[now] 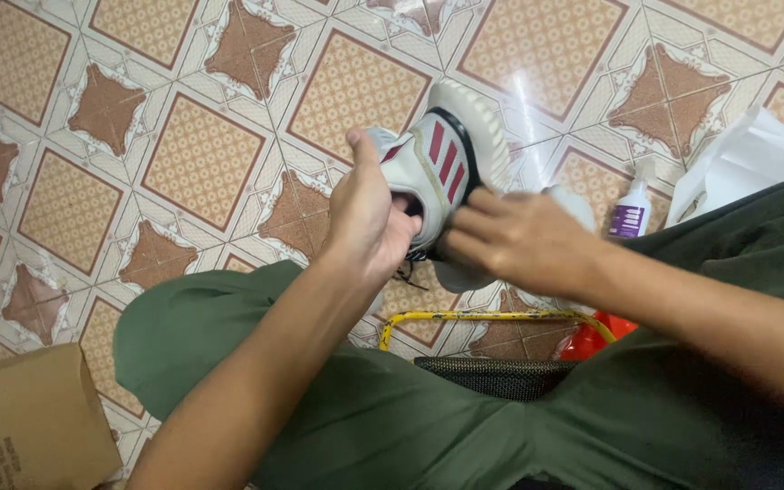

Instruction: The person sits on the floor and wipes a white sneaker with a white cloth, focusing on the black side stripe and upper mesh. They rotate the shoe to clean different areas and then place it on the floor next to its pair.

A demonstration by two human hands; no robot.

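Observation:
A white sports shoe (pixel 442 150) with dark red stripes and a pale ribbed sole is held up over the tiled floor. My left hand (pixel 367 218) grips it at the collar, with the thumb up along its side and fingers tucked into the opening. My right hand (pixel 514 238) presses against the shoe's heel side, and a white cloth (pixel 575 204) pokes out behind its fingers. Dark laces hang below the shoe. My legs in green trousers (pixel 392 408) fill the lower view.
A small white spray bottle (pixel 631 210) with a purple label stands on the floor at the right, beside a white bag (pixel 746 159). A yellow-rimmed frame (pixel 492 318) and something red lie near my knees. A cardboard box (pixel 29 422) sits at lower left.

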